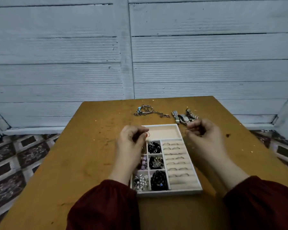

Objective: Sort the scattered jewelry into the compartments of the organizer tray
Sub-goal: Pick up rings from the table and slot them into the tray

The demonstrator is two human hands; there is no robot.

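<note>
Left hand (131, 140) pinches a thin reddish wire hoop (147, 134) between thumb and fingertip, other fingers curled. The hoop hangs free just past the fingertips, over the far end of the white divided organizer tray (186, 190).

Right hand (203, 130), opposite the pinch, is curled and blurred; cannot tell whether it holds anything.

Judgement: the hoop is very light, springy and easily bent or dropped. Hold it by the wire rim with light pressure and release low.

Well beyond the pinch: tangled silver chains (148, 111) and metal-band watches (184, 116).
</note>
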